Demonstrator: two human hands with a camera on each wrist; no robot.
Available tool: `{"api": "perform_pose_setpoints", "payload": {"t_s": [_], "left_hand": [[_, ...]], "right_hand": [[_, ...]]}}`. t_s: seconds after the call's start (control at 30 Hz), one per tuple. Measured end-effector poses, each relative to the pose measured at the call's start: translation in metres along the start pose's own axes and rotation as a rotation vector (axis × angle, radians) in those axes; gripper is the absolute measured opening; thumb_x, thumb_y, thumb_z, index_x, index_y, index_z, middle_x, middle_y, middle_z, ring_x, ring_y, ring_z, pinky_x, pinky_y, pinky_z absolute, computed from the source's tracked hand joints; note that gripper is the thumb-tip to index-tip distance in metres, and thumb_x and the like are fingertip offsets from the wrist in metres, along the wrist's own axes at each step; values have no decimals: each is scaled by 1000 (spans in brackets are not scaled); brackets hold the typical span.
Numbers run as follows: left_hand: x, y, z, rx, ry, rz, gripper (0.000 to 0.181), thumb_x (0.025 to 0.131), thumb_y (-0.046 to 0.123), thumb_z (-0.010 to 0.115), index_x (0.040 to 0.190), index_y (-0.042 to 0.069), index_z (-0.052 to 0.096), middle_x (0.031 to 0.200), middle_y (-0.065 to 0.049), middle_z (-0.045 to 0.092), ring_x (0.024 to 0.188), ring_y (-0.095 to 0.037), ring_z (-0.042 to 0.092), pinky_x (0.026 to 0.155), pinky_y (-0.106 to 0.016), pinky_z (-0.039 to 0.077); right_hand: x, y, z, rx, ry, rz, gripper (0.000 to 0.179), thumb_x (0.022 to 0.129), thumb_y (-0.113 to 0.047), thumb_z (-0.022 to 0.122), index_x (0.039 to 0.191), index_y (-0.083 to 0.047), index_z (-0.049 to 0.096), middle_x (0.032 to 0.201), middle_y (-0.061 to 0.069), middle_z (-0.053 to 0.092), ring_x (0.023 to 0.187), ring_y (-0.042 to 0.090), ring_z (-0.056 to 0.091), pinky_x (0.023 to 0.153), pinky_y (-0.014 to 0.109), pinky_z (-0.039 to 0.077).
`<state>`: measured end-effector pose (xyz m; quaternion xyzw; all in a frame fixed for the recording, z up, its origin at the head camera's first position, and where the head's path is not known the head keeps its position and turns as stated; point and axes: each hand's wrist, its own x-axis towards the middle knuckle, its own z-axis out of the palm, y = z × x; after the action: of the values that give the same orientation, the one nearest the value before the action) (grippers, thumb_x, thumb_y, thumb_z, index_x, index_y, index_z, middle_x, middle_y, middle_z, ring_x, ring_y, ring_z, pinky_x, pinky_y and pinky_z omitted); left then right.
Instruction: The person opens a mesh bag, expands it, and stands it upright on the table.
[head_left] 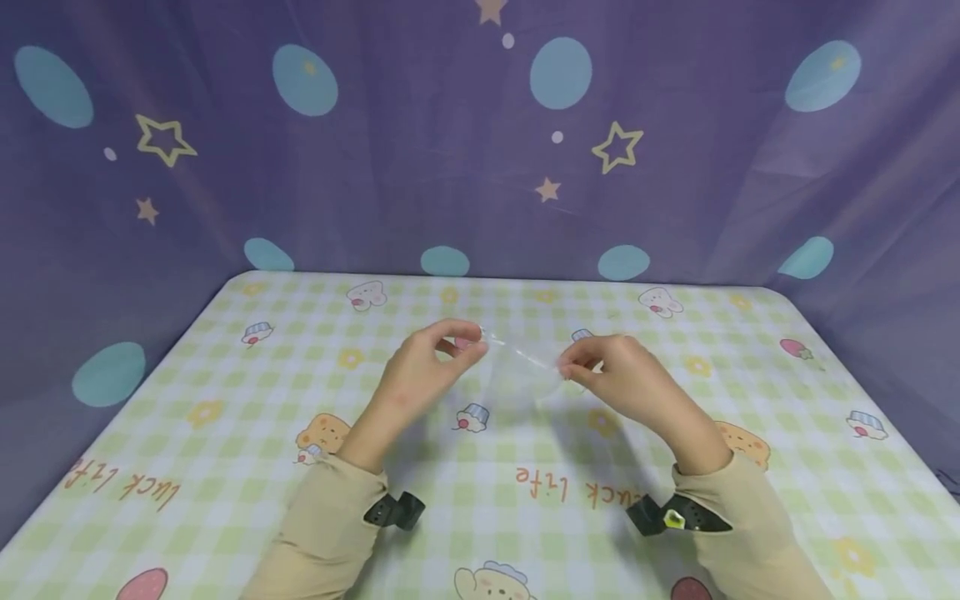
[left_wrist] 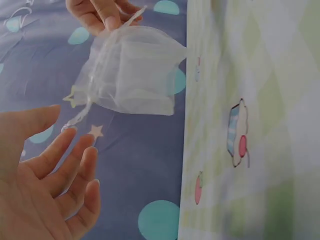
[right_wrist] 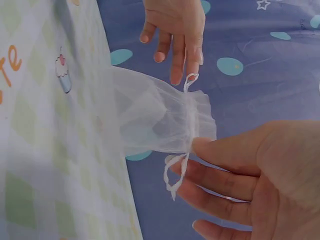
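A sheer white drawstring pouch [head_left: 521,379] hangs between my two hands above the table. My right hand [head_left: 626,375] pinches its gathered neck between thumb and forefinger; in the right wrist view a white cord loop [right_wrist: 172,182] dangles by those fingers. At the opposite side, my left hand [head_left: 420,367] has thumb and fingers spread apart. In the left wrist view, its forefinger tip touches the end of the other cord loop [left_wrist: 75,121], and the thumb stands away from it. No contents can be made out through the pouch's thin fabric.
Below lies a table [head_left: 262,525] with a green-and-white checked cloth printed with cartoon figures. A purple curtain [head_left: 465,150] with stars and blue ovals hangs behind its far edge. Each wrist carries a small black camera [head_left: 393,510] on a strap.
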<state>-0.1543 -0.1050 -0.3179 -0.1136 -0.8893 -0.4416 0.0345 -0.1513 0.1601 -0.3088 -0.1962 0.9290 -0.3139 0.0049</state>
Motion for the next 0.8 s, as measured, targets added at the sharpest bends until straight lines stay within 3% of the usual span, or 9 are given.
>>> {"api": "perform_pose_setpoints", "payload": {"t_s": [0.3, 0.53, 0.7, 0.8], "left_hand": [[1, 1, 9, 66, -71, -10, 38, 95, 45, 62, 127, 25, 66, 116, 9, 68, 102, -14, 62, 81, -40, 48], [1, 4, 18, 169, -138, -26, 28, 96, 47, 60, 112, 28, 73, 112, 10, 69, 100, -12, 64, 82, -42, 50], [4, 4, 21, 211, -163, -52, 26, 95, 47, 62, 106, 28, 76, 103, 13, 71, 90, -10, 64, 77, -38, 50], [9, 5, 20, 244, -209, -37, 22, 95, 43, 64, 104, 29, 76, 101, 16, 70, 87, -8, 63, 76, -36, 49]], "right_hand": [[1, 2, 7, -59, -56, -45, 5, 92, -12, 70, 95, -11, 75, 84, -7, 69, 79, 10, 62, 75, 36, 50], [1, 2, 11, -81, -67, -99, 5, 91, -13, 72, 95, -14, 75, 85, -8, 68, 79, 10, 60, 73, 34, 49], [2, 2, 14, -87, -67, -107, 5, 92, -13, 72, 95, -15, 75, 85, -8, 67, 78, 9, 60, 71, 33, 48], [4, 1, 16, -87, -57, -115, 5, 91, -13, 72, 95, -15, 75, 84, -8, 67, 78, 9, 60, 71, 32, 48]]}}
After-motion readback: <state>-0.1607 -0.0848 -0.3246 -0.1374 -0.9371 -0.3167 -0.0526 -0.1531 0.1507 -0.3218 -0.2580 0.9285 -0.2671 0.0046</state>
